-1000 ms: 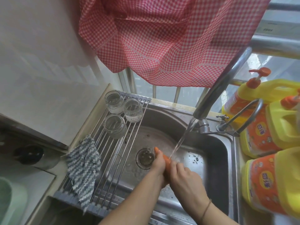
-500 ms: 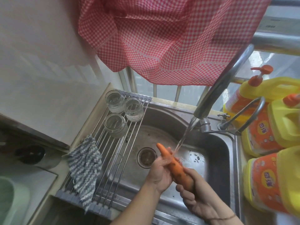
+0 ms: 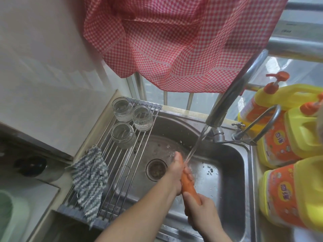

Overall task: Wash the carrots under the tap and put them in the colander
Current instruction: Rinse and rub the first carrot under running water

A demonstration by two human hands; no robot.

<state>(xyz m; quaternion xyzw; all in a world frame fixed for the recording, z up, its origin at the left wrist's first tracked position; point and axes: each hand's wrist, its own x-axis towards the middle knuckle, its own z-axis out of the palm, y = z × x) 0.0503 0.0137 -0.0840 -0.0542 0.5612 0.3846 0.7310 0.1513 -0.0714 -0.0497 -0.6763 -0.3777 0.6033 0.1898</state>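
Note:
An orange carrot (image 3: 189, 185) is held over the steel sink (image 3: 225, 161), under the stream of water falling from the tap (image 3: 232, 95). My left hand (image 3: 176, 169) is wrapped around the carrot's upper, far end, right where the water lands. My right hand (image 3: 201, 210) grips the carrot's lower, near end. Only the middle of the carrot shows between the two hands. A pale green rim at the bottom left edge (image 3: 7, 212) may be the colander; I cannot tell.
A roll-up wire rack (image 3: 122, 165) covers the sink's left side with three upturned glass jars (image 3: 139, 117) and a striped cloth (image 3: 89, 179). Yellow detergent bottles (image 3: 293, 193) crowd the right counter. The drain (image 3: 156, 169) lies left of my hands. A red checked curtain (image 3: 174, 41) hangs above.
My left hand has slid up over the carrot's tip, which showed half a second ago. My right hand has turned palm-down and closed on the near end. The carrot stays under the water.

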